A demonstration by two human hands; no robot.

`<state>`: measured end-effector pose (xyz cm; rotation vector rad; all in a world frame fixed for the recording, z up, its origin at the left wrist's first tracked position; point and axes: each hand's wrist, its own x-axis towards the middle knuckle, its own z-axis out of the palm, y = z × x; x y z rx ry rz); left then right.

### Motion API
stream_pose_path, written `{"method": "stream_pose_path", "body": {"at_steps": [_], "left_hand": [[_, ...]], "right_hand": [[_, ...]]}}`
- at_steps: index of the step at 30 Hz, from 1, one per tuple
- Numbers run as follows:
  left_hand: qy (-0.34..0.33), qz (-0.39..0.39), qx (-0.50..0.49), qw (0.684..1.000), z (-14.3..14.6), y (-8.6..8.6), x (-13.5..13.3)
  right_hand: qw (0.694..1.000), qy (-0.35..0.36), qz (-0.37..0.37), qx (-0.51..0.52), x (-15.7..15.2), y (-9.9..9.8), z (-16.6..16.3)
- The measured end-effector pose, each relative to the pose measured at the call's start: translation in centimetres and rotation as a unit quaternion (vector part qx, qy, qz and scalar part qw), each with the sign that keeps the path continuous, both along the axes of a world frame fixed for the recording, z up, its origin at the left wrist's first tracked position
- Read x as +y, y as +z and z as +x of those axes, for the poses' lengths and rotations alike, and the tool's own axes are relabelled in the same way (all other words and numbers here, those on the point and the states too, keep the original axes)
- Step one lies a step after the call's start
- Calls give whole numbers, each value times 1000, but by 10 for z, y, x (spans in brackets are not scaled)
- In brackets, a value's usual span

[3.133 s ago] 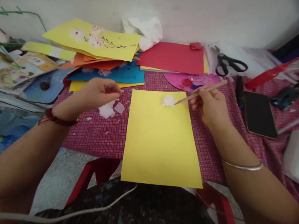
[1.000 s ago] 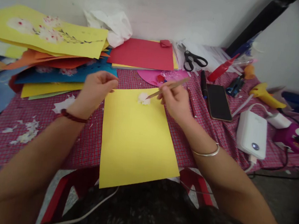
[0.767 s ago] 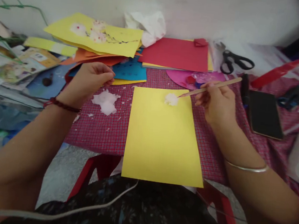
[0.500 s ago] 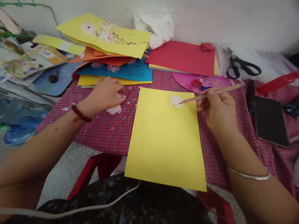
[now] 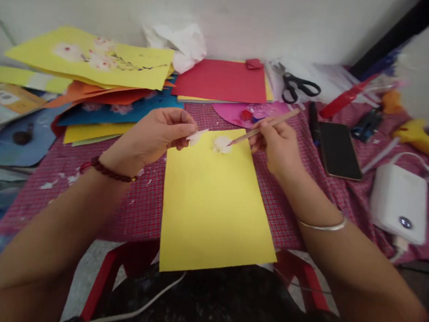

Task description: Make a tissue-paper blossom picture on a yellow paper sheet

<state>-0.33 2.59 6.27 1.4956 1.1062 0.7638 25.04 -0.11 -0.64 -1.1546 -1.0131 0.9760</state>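
A yellow paper sheet lies in front of me, its near end reaching past the table edge. Near its top is a white paper flower. My right hand is closed round a thin wooden stick with a pinkish tip, which points down at the flower's right side. Between thumb and fingertips, my left hand pinches a small white paper piece over the sheet's upper left corner.
A flower-decorated yellow sheet tops coloured papers at the back left. Red paper, scissors and a pink plate lie behind. To the right are a phone and a white power bank. Paper scraps dot the checked cloth.
My left hand has moved to the yellow sheet's upper left and now pinches a white paper piece. The stick stays in my right hand. The view has shifted to the right.
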Motion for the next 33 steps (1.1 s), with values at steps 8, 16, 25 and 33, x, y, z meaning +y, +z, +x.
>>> {"method": "stream_pose_path", "body": {"at_steps": [8,16,25,33], "left_hand": [[-48,-118,-37,991,30,-37,2],[-89,79,343,932,-6,-34,11],[-223,276,356,865,-20,-23,4],[-319,344,409,783,-6,-34,-16]], "right_hand": [[1000,20,2,-23,4,-2,3],[999,25,3,-24,0,1,0],[999,10,-15,-39,-2,6,1],[1000,4,-4,-30,-1,6,0]]}}
